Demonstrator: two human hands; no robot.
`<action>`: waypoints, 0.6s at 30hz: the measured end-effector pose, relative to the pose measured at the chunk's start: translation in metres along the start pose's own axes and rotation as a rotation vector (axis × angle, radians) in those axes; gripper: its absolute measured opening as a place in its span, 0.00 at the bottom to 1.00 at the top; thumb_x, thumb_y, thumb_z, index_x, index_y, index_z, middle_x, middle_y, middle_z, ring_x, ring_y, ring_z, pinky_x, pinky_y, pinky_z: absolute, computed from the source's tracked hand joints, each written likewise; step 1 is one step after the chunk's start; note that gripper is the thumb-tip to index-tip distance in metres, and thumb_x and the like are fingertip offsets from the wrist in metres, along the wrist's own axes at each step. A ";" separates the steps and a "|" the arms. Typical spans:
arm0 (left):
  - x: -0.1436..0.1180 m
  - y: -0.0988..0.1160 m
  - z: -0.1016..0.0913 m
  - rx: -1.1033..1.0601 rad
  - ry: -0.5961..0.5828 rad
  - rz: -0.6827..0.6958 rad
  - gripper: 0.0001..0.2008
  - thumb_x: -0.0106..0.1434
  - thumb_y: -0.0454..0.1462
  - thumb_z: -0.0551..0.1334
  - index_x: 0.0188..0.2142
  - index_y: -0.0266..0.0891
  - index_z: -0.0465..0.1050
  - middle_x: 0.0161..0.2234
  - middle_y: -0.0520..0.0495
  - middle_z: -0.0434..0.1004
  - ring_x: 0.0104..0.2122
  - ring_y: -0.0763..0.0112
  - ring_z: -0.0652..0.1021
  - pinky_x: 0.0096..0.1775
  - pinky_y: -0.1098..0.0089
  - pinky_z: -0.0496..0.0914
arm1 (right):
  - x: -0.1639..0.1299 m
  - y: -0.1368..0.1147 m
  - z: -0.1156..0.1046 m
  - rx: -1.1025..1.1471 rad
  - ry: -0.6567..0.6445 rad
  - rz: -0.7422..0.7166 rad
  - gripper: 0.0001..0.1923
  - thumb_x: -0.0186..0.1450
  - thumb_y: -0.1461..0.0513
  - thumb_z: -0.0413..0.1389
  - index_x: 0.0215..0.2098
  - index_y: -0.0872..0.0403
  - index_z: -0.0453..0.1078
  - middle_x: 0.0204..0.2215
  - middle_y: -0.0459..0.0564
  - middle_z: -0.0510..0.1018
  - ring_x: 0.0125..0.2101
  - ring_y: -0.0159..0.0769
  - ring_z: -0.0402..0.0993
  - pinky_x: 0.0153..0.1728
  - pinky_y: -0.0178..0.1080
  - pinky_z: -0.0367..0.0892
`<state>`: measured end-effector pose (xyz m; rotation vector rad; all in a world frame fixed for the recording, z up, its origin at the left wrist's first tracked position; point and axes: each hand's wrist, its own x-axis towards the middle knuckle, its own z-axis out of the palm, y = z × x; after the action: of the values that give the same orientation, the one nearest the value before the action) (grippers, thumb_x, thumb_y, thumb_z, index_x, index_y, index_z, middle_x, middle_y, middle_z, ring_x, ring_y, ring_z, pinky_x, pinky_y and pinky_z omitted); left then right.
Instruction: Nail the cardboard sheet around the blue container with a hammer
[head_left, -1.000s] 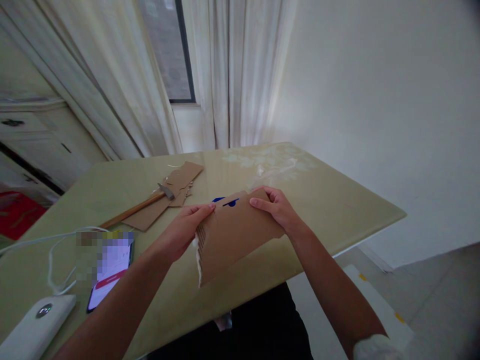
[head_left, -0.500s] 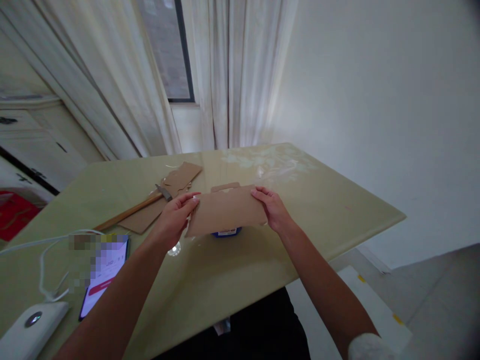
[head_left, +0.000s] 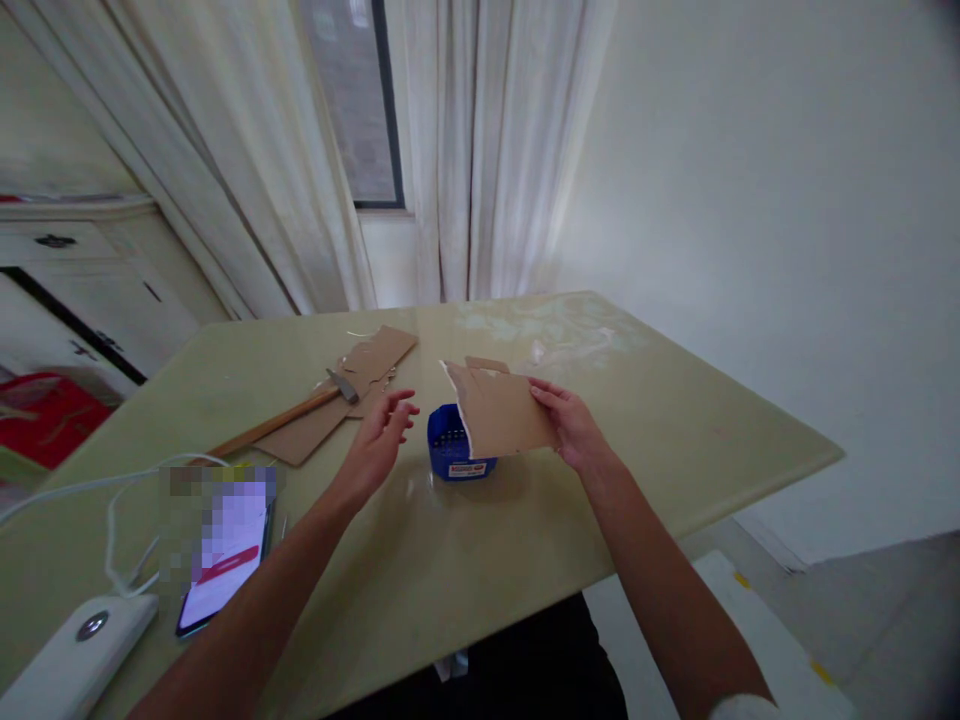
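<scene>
A torn cardboard piece (head_left: 501, 410) is pinched at its right edge by the right hand (head_left: 571, 428), held tilted just above the blue basket (head_left: 454, 455) on the desk (head_left: 675, 420). The left hand (head_left: 379, 440) is spread and released (touching nothing). With a one-sided grip the piece could sag or slip onto the basket. The basket's contents are largely hidden, and its label cannot be read.

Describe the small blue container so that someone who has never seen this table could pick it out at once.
On the pale green table, look near the middle, just in front of the person. The blue container stands there, partly behind the cardboard piece held by the right hand. It is the only blue thing, with a perforated wall and a white-and-red label.
</scene>
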<state>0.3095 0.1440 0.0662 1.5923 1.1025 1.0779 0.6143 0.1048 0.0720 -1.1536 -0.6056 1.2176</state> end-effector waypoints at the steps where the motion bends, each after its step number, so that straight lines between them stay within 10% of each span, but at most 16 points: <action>1: -0.003 -0.001 0.003 0.113 -0.060 0.075 0.26 0.73 0.56 0.57 0.58 0.41 0.74 0.53 0.37 0.80 0.50 0.56 0.79 0.47 0.58 0.76 | 0.000 -0.002 -0.006 -0.009 0.010 0.007 0.18 0.54 0.59 0.72 0.44 0.50 0.83 0.36 0.49 0.88 0.32 0.40 0.81 0.31 0.39 0.75; 6: -0.005 -0.003 0.012 0.580 -0.169 0.369 0.24 0.76 0.51 0.56 0.66 0.47 0.69 0.67 0.38 0.67 0.67 0.52 0.67 0.66 0.49 0.65 | -0.004 -0.003 -0.027 -0.007 0.112 0.010 0.19 0.57 0.60 0.70 0.48 0.48 0.81 0.38 0.49 0.87 0.33 0.40 0.82 0.29 0.39 0.75; 9: 0.017 -0.006 -0.002 0.909 -0.060 0.136 0.24 0.81 0.44 0.42 0.64 0.42 0.69 0.61 0.38 0.75 0.60 0.61 0.76 0.61 0.60 0.71 | -0.006 0.002 -0.035 0.026 0.142 0.009 0.21 0.56 0.61 0.68 0.49 0.47 0.79 0.36 0.48 0.86 0.31 0.39 0.81 0.25 0.36 0.74; 14: 0.045 -0.021 -0.062 1.143 0.015 -0.138 0.19 0.65 0.39 0.62 0.50 0.27 0.78 0.54 0.15 0.77 0.59 0.27 0.75 0.56 0.37 0.71 | 0.001 0.013 -0.037 0.024 0.151 -0.019 0.21 0.54 0.62 0.68 0.47 0.48 0.76 0.36 0.48 0.84 0.32 0.38 0.81 0.28 0.36 0.76; 18: 0.042 -0.032 -0.095 1.163 -0.020 -0.186 0.20 0.67 0.37 0.57 0.47 0.21 0.79 0.50 0.04 0.76 0.54 0.19 0.78 0.49 0.29 0.71 | 0.020 0.023 -0.028 -0.007 0.186 -0.086 0.22 0.53 0.60 0.70 0.46 0.47 0.72 0.39 0.48 0.84 0.35 0.39 0.82 0.33 0.39 0.79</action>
<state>0.2222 0.2088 0.0637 2.2525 2.0001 0.2195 0.6353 0.1123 0.0365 -1.2192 -0.5141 1.0227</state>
